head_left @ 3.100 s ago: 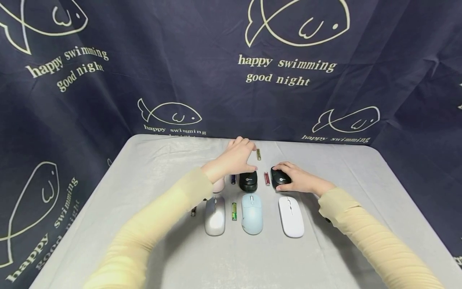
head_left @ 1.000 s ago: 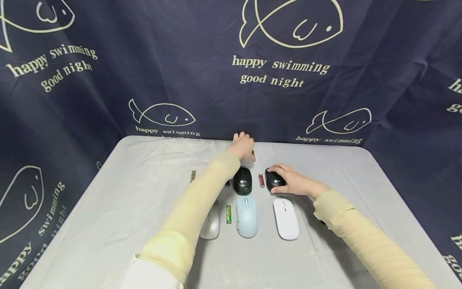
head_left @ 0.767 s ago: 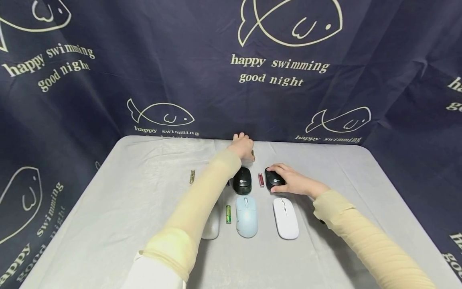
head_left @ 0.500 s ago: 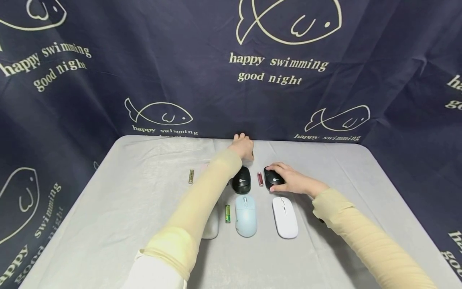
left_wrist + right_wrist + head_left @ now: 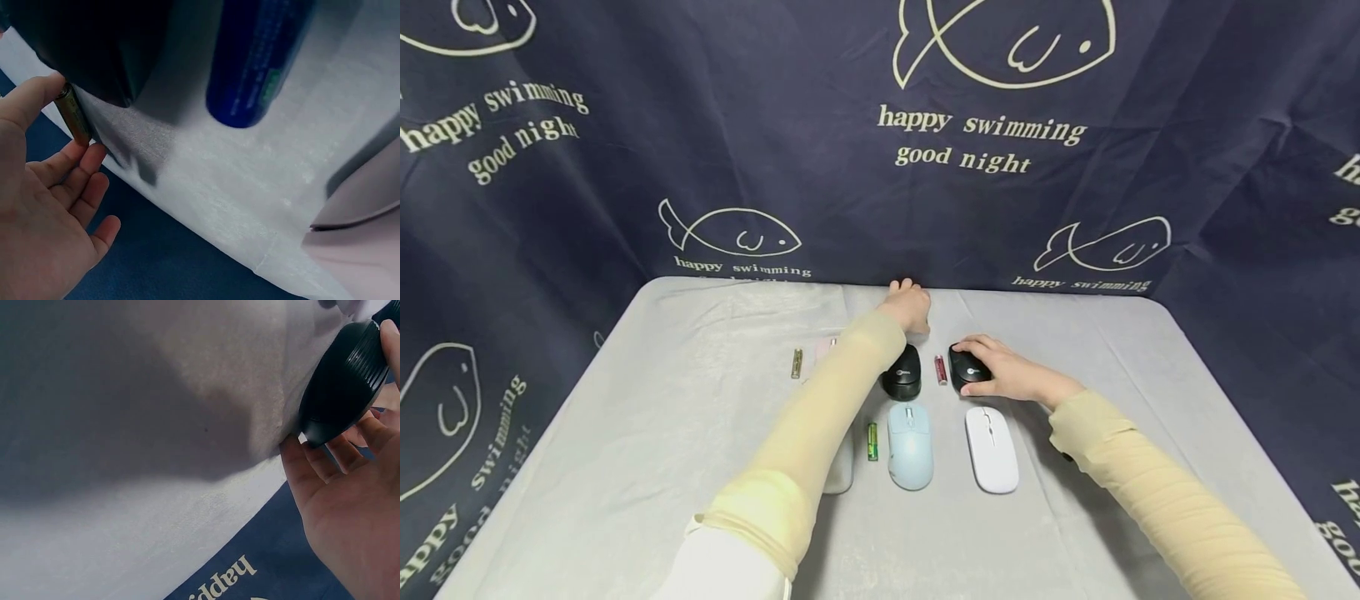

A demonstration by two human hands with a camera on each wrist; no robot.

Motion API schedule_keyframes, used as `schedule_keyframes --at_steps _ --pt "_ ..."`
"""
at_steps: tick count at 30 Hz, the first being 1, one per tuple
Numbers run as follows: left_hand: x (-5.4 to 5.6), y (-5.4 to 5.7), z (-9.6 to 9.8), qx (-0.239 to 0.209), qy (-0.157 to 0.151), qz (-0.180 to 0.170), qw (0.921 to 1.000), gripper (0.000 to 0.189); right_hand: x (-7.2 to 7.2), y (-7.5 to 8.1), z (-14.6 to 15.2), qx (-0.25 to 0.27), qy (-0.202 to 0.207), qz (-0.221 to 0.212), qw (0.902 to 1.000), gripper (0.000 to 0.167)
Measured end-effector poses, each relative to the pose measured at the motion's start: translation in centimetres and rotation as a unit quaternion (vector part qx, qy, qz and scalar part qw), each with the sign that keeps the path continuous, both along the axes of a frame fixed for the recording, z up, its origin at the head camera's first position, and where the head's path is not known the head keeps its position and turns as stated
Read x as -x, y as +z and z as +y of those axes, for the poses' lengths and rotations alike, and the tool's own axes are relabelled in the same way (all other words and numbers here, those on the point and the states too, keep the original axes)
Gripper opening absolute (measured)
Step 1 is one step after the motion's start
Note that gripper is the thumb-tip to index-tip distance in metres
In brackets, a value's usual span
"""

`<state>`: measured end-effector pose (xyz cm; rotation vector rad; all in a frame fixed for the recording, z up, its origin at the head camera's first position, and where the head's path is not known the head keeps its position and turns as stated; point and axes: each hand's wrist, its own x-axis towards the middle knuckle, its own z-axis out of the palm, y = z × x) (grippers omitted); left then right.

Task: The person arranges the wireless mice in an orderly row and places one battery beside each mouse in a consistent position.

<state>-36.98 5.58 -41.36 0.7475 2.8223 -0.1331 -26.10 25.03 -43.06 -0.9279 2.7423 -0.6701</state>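
Note:
At the far part of the table, my left hand (image 5: 910, 307) pinches a gold-coloured battery (image 5: 74, 117) between thumb and fingertips. The left wrist view shows that battery; in the head view the hand hides it. Just nearer lies a black mouse (image 5: 904, 379), partly covered by the left sleeve. My right hand (image 5: 1015, 373) grips a second black mouse (image 5: 966, 368), thumb on its near side and fingers curled over the far side. Between the two black mice lies a red battery (image 5: 941, 370). A blue battery (image 5: 256, 69) and a pink mouse (image 5: 369, 250) show in the left wrist view.
In the nearer row sit a light blue mouse (image 5: 911, 450), a white mouse (image 5: 992, 452) and a silver mouse (image 5: 842, 471) mostly under the left sleeve. A green battery (image 5: 872, 442) and another gold battery (image 5: 797, 363) lie to the left. A dark curtain (image 5: 850, 167) hangs behind the table.
Since the earliest frame my left hand has reached farther back and taken hold of the gold-coloured battery behind the black mice. My right hand has stayed on its mouse. The last second shows little motion.

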Motion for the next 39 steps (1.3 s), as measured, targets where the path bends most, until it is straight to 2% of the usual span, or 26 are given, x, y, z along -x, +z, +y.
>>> schedule_keyframes --at_steps 8,15,23,29,35,39 --pt "0.2 -0.3 0.1 0.004 -0.002 0.004 1.0 0.04 0.1 -0.3 0.1 0.002 0.001 0.005 1.0 0.068" --pt "-0.3 0.0 -0.3 0.007 0.001 0.003 1.0 0.041 0.0 -0.2 0.0 -0.001 0.002 0.006 1.0 0.067" --pt "-0.7 1.2 -0.3 -0.007 -0.008 0.023 0.9997 0.052 -0.1 -0.1 0.0 0.006 -0.002 0.006 1.0 0.067" --pt "-0.6 2.0 -0.5 -0.021 -0.006 0.027 0.9994 0.051 -0.1 0.0 0.0 0.01 -0.002 0.0 0.9999 0.067" --pt "-1.3 3.4 -0.5 -0.01 -0.002 0.035 0.9994 0.055 -0.3 -0.1 0.1 0.03 0.016 0.034 0.9988 0.067" --pt "-1.6 3.9 -0.6 0.003 -0.003 0.041 0.9991 0.055 -0.1 -0.1 0.1 0.024 0.008 0.017 0.9995 0.067"
